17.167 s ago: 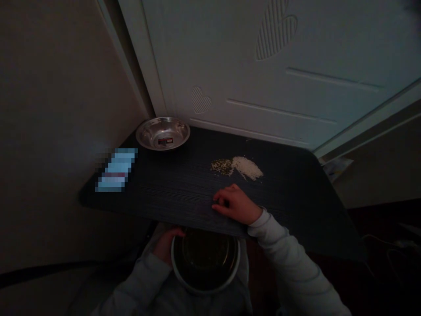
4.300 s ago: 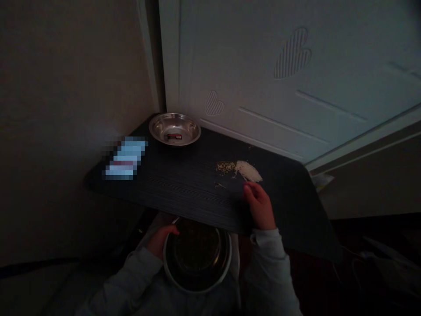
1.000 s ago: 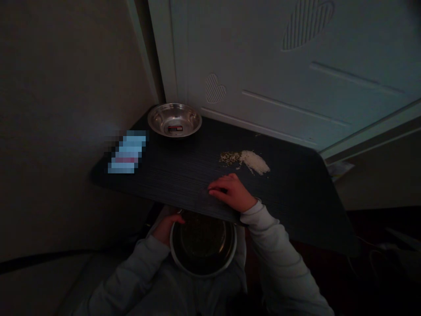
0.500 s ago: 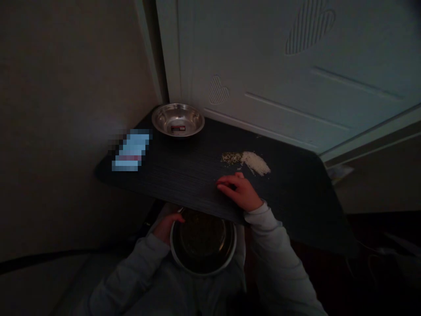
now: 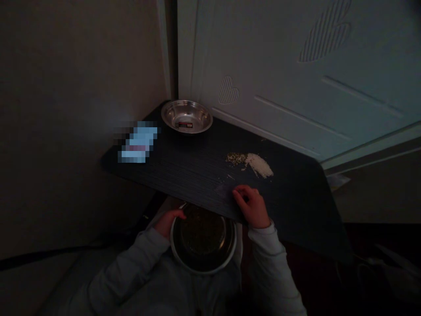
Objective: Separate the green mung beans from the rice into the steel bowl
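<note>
White grains (image 5: 260, 166), green-flecked pile (image 5: 235, 159), blackish table (image 5: 296, 197), silvery bowl (image 5: 204, 120)

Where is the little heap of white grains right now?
In the head view, the white grains lie right of centre on the dark table, touching the darker grains and beyond the right hand.

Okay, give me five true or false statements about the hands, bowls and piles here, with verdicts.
1. The left hand holds the lower bowl. True.
2. The upper bowl stands near the door. True.
3. The right hand touches the upper bowl. False: it is apart from it, nearer the white pile.
4. The white pile adjoins the green pile. True.
5. The lower bowl stands on the table. False: it is over the lap.
</note>
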Demonstrator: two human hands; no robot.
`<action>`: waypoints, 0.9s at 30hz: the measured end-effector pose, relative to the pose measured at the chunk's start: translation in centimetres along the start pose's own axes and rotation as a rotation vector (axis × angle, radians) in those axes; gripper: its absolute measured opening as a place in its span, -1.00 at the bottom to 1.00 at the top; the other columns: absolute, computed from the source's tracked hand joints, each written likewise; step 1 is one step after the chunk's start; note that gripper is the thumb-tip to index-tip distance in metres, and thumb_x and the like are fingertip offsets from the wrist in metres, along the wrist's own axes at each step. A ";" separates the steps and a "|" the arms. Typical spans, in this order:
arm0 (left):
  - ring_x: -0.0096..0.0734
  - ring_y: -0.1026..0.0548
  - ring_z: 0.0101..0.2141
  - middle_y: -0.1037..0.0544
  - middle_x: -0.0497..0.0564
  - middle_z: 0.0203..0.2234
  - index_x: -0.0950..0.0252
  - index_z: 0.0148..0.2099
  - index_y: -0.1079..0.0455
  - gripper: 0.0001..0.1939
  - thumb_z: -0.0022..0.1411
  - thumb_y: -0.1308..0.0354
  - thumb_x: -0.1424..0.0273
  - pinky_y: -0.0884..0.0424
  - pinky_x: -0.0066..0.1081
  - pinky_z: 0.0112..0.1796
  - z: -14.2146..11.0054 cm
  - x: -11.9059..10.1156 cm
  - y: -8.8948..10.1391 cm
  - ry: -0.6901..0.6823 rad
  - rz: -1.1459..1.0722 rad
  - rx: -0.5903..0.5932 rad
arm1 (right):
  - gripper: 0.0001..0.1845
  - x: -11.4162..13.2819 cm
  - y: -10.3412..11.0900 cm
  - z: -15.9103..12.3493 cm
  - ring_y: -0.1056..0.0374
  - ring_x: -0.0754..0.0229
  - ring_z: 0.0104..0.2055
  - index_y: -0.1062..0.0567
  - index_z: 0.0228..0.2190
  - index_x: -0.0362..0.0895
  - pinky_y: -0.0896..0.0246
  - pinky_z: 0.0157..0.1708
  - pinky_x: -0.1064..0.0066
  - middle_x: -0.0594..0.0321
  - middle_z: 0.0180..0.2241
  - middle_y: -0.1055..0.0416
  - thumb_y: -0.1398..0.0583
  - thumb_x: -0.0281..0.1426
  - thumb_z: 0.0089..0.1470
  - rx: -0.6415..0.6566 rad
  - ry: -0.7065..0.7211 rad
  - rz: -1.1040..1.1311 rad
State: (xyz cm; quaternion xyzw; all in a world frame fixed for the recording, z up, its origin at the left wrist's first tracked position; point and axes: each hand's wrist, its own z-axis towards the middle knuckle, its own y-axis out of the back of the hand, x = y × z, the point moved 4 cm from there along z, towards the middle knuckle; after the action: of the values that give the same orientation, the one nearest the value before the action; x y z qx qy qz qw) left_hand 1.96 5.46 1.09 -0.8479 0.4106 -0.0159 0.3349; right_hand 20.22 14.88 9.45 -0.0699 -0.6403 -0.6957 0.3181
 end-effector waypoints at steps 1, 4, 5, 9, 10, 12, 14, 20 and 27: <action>-0.21 -0.46 -0.52 -0.52 0.03 -0.65 0.41 -0.36 -0.40 -0.67 -0.26 0.03 0.58 -0.32 -0.32 -0.52 0.1 0.0 0.0 0.003 0.000 -0.001 | -0.79 0.2 -0.1 -0.2 -0.19 0.27 -0.51 -0.38 -0.43 -0.13 -0.02 -0.41 0.42 0.30 -0.62 -0.32 -0.04 -0.27 -0.05 -0.003 0.000 0.001; -0.21 -0.47 -0.49 -0.53 0.04 -0.63 0.42 -0.35 -0.40 -0.68 -0.25 0.03 0.59 -0.33 -0.32 -0.48 0.2 -0.1 0.0 -0.009 -0.001 0.003 | -0.80 1.3 -0.5 -0.5 -0.20 0.29 -0.52 -0.38 -0.44 -0.13 -0.01 -0.40 0.43 0.31 -0.62 -0.32 -0.05 -0.28 -0.05 0.013 0.027 0.024; -0.21 -0.47 -0.49 -0.53 0.04 -0.63 0.42 -0.35 -0.40 -0.68 -0.25 0.03 0.60 -0.33 -0.32 -0.47 0.3 -0.1 0.0 -0.012 -0.001 0.006 | -0.80 1.6 -0.7 -0.5 -0.20 0.30 -0.53 -0.38 -0.43 -0.13 -0.01 -0.39 0.43 0.32 -0.62 -0.32 -0.05 -0.29 -0.05 0.024 0.038 0.036; -0.24 -0.47 -0.49 -0.53 0.02 -0.64 0.41 -0.35 -0.40 -0.68 -0.24 0.04 0.61 -0.32 -0.34 -0.47 0.1 -0.4 -0.2 -0.038 -0.003 0.012 | -0.81 2.5 -1.2 -0.2 -0.20 0.31 -0.52 -0.38 -0.41 -0.13 0.01 -0.40 0.44 0.33 -0.61 -0.32 -0.05 -0.30 -0.05 0.051 0.056 0.056; -0.24 -0.47 -0.50 -0.53 0.01 -0.64 0.40 -0.35 -0.40 -0.68 -0.24 0.04 0.61 -0.32 -0.34 -0.49 0.0 -0.4 -0.2 -0.042 -0.003 0.009 | -0.81 2.7 -1.3 -0.2 -0.20 0.31 -0.52 -0.38 -0.41 -0.13 0.01 -0.40 0.44 0.33 -0.61 -0.32 -0.05 -0.30 -0.05 0.059 0.063 0.058; -0.26 -0.46 -0.54 -0.52 -0.01 -0.66 0.39 -0.37 -0.40 -0.68 -0.25 0.04 0.61 -0.31 -0.35 -0.52 0.0 -0.4 -0.1 -0.033 -0.006 0.001 | -0.81 2.9 -1.5 -0.1 -0.20 0.32 -0.51 -0.38 -0.41 -0.13 0.03 -0.39 0.44 0.33 -0.60 -0.33 -0.05 -0.30 -0.04 0.075 0.083 0.064; -0.29 -0.45 -0.59 -0.50 -0.01 -0.70 0.40 -0.42 -0.40 -0.72 -0.26 0.04 0.61 -0.30 -0.36 -0.54 0.0 -0.4 0.0 -0.027 -0.006 -0.016 | -0.81 3.1 -1.5 0.0 -0.21 0.32 -0.51 -0.38 -0.41 -0.13 0.04 -0.38 0.44 0.33 -0.58 -0.34 -0.05 -0.30 -0.04 0.087 0.106 0.068; -0.29 -0.45 -0.60 -0.49 0.01 -0.73 0.41 -0.47 -0.41 -0.77 -0.23 0.04 0.59 -0.31 -0.37 -0.55 0.2 -0.2 0.3 0.008 0.004 -0.035 | -0.82 3.6 -1.7 0.1 -0.23 0.33 -0.49 -0.40 -0.41 -0.10 0.07 -0.35 0.42 0.33 -0.54 -0.37 -0.06 -0.29 -0.04 0.140 0.161 0.067; -0.24 -0.46 -0.53 -0.52 0.04 -0.67 0.44 -0.39 -0.41 -0.71 -0.23 0.04 0.60 -0.32 -0.34 -0.50 0.1 -0.1 0.3 0.011 0.013 -0.052 | -0.80 3.7 -1.8 0.1 -0.23 0.32 -0.48 -0.40 -0.39 -0.10 0.05 -0.34 0.41 0.31 -0.52 -0.38 -0.05 -0.28 -0.04 0.166 0.186 0.096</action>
State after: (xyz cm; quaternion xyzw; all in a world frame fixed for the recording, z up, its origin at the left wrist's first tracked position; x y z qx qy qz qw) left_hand 1.70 5.51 0.84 -0.8536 0.4182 -0.0074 0.3106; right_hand 16.31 13.62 9.82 -0.0090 -0.6594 -0.6277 0.4136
